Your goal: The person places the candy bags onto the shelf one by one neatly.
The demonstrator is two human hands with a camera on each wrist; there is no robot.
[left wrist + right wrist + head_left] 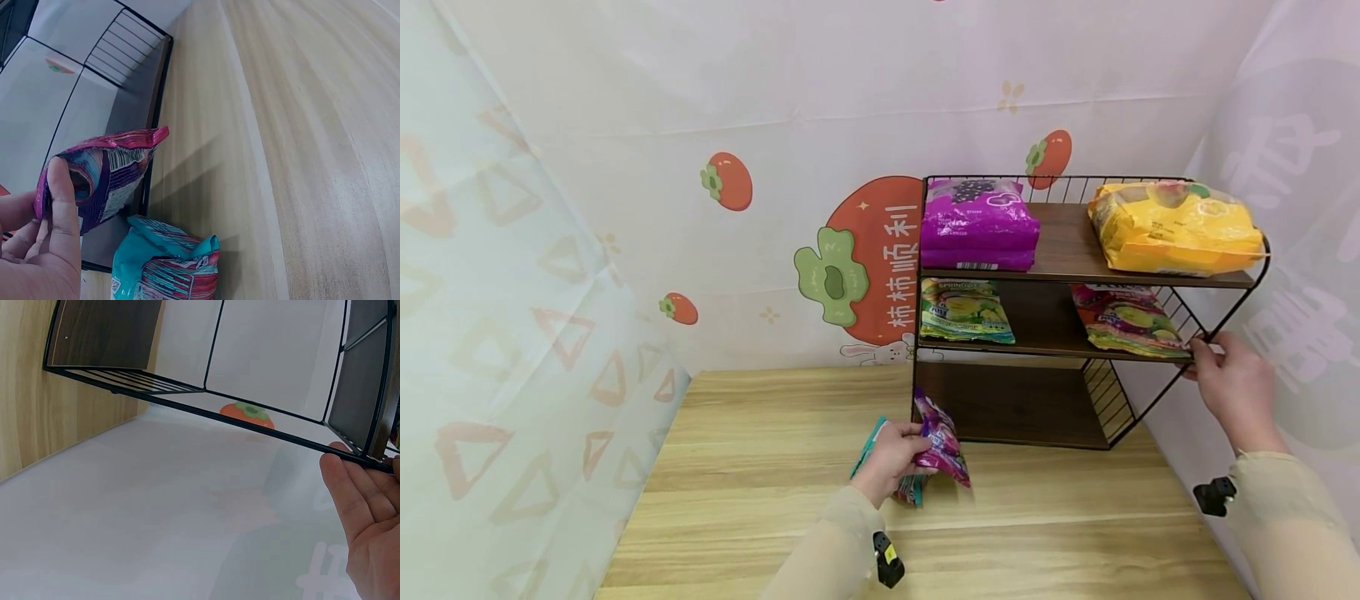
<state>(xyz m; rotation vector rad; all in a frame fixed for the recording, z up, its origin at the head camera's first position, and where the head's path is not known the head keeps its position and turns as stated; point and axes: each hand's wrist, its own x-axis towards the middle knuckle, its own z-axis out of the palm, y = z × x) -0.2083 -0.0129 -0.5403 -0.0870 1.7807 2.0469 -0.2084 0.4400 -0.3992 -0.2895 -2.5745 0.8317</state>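
Observation:
My left hand pinches a small purple-and-pink snack bag between thumb and fingers, at the lower left front corner of a black wire rack with dark wooden shelves. In the left wrist view, the held bag is tilted and shows its barcode. A teal-and-red bag is on the table beside it, partly behind my left hand in the head view. My right hand grips the rack's right side at the middle shelf. Seen from the right wrist, its fingers lie against the black rod.
On the top shelf lie a large purple bag and a yellow bag. The middle shelf carries a green-yellow bag and a pink-green bag. Printed cloth walls surround the wooden table.

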